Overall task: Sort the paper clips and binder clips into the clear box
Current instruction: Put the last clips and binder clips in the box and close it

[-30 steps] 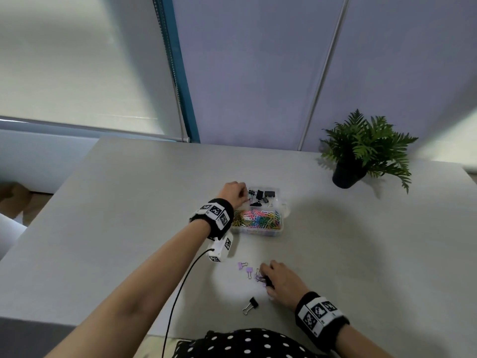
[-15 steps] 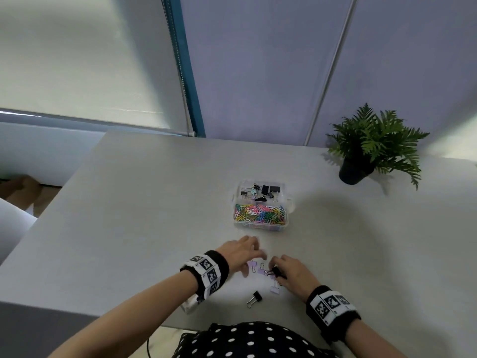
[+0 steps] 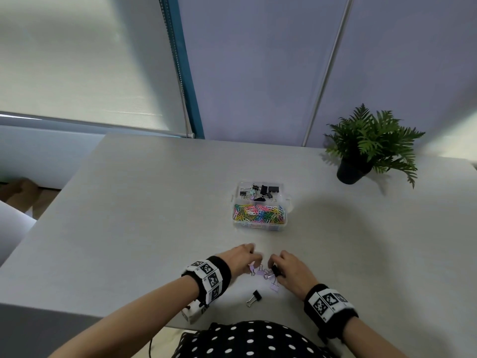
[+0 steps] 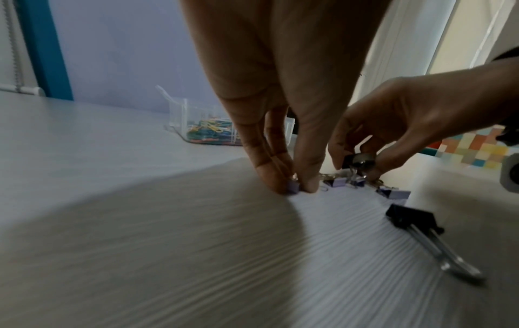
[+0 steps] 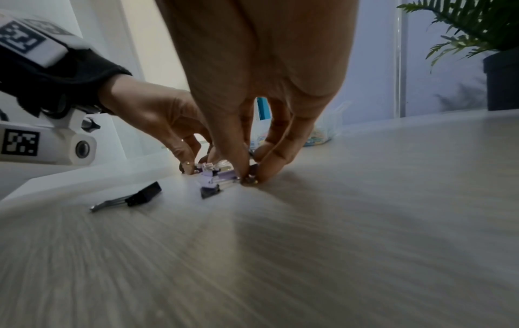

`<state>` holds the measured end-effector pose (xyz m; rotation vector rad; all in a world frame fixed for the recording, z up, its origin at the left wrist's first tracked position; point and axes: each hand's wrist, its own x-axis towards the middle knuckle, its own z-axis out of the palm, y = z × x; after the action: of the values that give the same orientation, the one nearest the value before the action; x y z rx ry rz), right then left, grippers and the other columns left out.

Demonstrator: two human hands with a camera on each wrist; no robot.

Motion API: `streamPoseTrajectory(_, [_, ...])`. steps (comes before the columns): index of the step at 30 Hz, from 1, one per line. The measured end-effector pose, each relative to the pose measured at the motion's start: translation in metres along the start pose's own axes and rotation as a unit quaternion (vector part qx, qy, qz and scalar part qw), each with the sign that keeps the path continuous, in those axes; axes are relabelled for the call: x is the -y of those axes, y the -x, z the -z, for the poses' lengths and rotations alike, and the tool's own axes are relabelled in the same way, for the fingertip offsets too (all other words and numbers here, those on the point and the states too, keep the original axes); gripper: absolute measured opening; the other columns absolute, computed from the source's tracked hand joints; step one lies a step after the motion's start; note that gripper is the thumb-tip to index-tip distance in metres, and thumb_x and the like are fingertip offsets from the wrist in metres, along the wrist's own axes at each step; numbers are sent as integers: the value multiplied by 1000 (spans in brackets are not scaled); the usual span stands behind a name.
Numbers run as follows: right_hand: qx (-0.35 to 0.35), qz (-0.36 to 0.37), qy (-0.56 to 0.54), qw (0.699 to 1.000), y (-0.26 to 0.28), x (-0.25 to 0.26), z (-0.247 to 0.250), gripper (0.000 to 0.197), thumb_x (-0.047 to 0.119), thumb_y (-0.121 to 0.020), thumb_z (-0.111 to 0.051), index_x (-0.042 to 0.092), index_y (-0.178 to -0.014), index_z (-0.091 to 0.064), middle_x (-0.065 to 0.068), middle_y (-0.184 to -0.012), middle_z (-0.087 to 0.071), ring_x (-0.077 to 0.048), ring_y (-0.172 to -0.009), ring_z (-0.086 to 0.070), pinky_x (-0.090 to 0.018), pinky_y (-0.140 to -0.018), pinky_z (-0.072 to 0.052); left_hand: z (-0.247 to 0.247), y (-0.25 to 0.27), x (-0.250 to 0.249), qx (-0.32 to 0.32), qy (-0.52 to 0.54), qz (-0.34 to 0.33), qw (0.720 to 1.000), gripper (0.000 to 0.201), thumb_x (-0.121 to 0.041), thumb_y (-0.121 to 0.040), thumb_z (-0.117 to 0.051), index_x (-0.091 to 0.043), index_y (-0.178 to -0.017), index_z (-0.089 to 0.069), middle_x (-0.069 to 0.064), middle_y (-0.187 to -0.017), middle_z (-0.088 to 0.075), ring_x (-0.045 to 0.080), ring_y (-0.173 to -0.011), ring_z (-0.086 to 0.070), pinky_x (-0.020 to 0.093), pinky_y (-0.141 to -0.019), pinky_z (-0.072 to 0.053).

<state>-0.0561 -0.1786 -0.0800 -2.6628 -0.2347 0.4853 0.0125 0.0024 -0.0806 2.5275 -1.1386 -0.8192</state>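
Observation:
The clear box [image 3: 259,226] stands mid-table, with coloured paper clips [image 3: 259,212] in its near compartment and black binder clips [image 3: 263,191] in the far one. Near the front edge, my left hand [image 3: 254,264] pinches a small purple binder clip [image 4: 293,189] that sits on the table. Close beside it, my right hand [image 3: 273,267] pinches a black binder clip [image 4: 358,160] just above the surface. Several more purple binder clips [image 4: 393,193] lie between and under the hands. One loose black binder clip [image 3: 254,297] lies nearer to me.
A potted fern [image 3: 366,148] stands at the table's back right. The grey table [image 3: 129,215] ends just below my wrists, where my dotted clothing shows. Bare surface lies between the hands and the box.
My left hand has come back from the box to the purple clips by the front edge and pinched one. My right hand has stayed over the clips, holding the black one.

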Motion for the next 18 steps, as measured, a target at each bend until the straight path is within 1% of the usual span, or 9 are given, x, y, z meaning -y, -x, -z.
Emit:
streamPoseTrajectory(2, [2, -2, -13, 1000, -1, -1, 0, 24, 11, -84, -52, 14, -107, -55, -11, -105, -51, -27, -95, -51, -26, -70, -33, -1, 3, 2, -14, -7, 3, 1000, 22, -1, -84, -56, -13, -102, -54, 12, -106, -47, 28, -89, -56, 37, -80, -50])
streamPoseTrajectory(6, [11, -10, -23, 1000, -4, -6, 1, 25, 8, -80, -54, 12, -104, -54, -13, -102, -56, -28, -93, -52, -27, -72, -33, -3, 7, 4, -24, -11, 12, 1000, 21, -3, -84, -54, -12, -102, -52, 13, -106, -48, 29, -90, -53, 39, -80, -50])
streamPoseTrajectory(9, [13, -12, -18, 1000, -5, -8, 2, 25, 9, -78, -54, 14, -102, -52, -12, -99, -58, -28, -92, -52, -29, -70, -33, -4, 8, 7, -35, -12, 12, 999, 22, 4, -82, -47, -9, -100, -52, 14, -103, -49, 30, -88, -54, 40, -77, -51])
streamPoseTrajectory(11, [11, -17, -4, 1000, -5, -9, 3, 25, 12, -79, -53, 16, -103, -51, -10, -99, -58, -27, -94, -51, -31, -70, -34, -6, 9, 9, -42, -18, 8, 999, 24, 6, -81, -45, -9, -98, -53, 15, -102, -50, 30, -86, -55, 40, -74, -52])
streamPoseTrajectory(14, [10, -21, 17, 1000, -4, -9, 4, 27, 13, -80, -52, 19, -106, -50, -7, -102, -56, -26, -96, -51, -32, -69, -36, -10, 10, 10, -60, -48, 18, 997, 23, 4, -81, -48, -12, -97, -52, 12, -103, -50, 28, -95, -49, 41, -74, -52])
streamPoseTrajectory(16, [9, -17, 0, 1000, -4, -9, 4, 28, 10, -79, -52, 18, -106, -50, -7, -103, -56, -27, -94, -54, -34, -71, -40, -13, 12, 8, -71, -68, 38, 994, 20, 1, -83, -50, -13, -97, -51, 10, -106, -49, 25, -101, -44, 41, -74, -53])
streamPoseTrajectory(18, [9, -12, -25, 1000, -5, -11, 4, 28, 7, -78, -53, 17, -104, -52, -9, -103, -56, -28, -92, -55, -35, -74, -43, -15, 14, 7, -81, -75, 52, 993, 19, -1, -83, -51, -14, -97, -49, 8, -106, -48, 24, -102, -43, 41, -74, -53])
